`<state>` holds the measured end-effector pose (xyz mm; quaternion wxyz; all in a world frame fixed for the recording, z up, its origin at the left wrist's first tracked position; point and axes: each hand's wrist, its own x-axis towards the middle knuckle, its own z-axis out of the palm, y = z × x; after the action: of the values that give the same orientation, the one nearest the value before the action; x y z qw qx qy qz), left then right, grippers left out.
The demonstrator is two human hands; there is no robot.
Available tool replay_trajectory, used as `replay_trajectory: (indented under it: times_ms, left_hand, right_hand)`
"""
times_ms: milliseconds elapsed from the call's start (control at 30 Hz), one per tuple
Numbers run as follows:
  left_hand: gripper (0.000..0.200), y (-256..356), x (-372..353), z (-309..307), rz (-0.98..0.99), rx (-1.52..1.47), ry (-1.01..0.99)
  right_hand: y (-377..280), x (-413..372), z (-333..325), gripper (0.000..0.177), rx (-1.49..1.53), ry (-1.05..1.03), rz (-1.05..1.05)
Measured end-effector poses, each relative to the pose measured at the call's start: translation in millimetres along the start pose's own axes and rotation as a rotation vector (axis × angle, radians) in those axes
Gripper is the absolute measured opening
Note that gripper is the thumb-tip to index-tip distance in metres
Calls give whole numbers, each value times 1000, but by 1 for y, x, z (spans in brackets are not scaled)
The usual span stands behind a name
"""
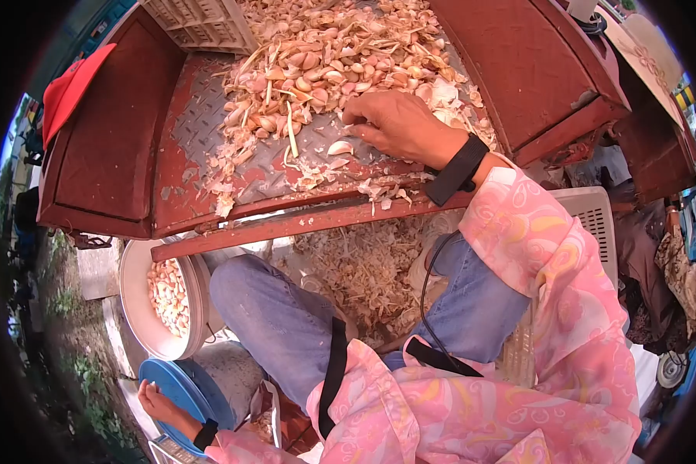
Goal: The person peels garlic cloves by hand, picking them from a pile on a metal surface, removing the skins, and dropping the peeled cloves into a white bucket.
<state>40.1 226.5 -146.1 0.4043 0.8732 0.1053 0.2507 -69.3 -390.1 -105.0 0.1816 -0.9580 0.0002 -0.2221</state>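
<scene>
My right hand (394, 127), with a black wrist band, hovers over the front edge of a heap of garlic cloves (317, 77) on the cart bed. Its fingers are bent but apart, and I see nothing between them. Just below the fingertips lies a single pale clove (339, 148). Low on the left, my left hand (166, 407) is over a blue round tub (197, 387). Those fingers look closed together, with a tiny whitish spot at their tips too small to name.
A white bucket (135, 290) with cloves inside stands beside my knee. Red metal side panels (112, 147) flank the bed, and a red bar (317, 224) runs along its front. A plastic crate (201, 27) leans at the back. Papery garlic skins (371, 271) cover the ground between my legs.
</scene>
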Motion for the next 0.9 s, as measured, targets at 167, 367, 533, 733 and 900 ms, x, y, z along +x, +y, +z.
replay_trajectory:
  times_ms: [167,367,533,733,900]
  left_hand:
    - [31,-74,-11,-29,42,439,-177]
    - [30,189,-106,102,117,-463,-666]
    - [35,274,-182,196,195,-771,-1107]
    - [21,277,-201,211,-39,-906,-1160]
    - [20,273,-208,214,-50,-1048,-1158]
  right_hand:
    - [-22,-7,29,11,-223,-78,-37]
    - [-38,1,23,15,-20,-130,-77]
    - [-70,-6,13,20,139,-95,-224]
    - [-69,-14,8,19,305,27,-203]
    - [-72,-14,0,17,428,-1,-148]
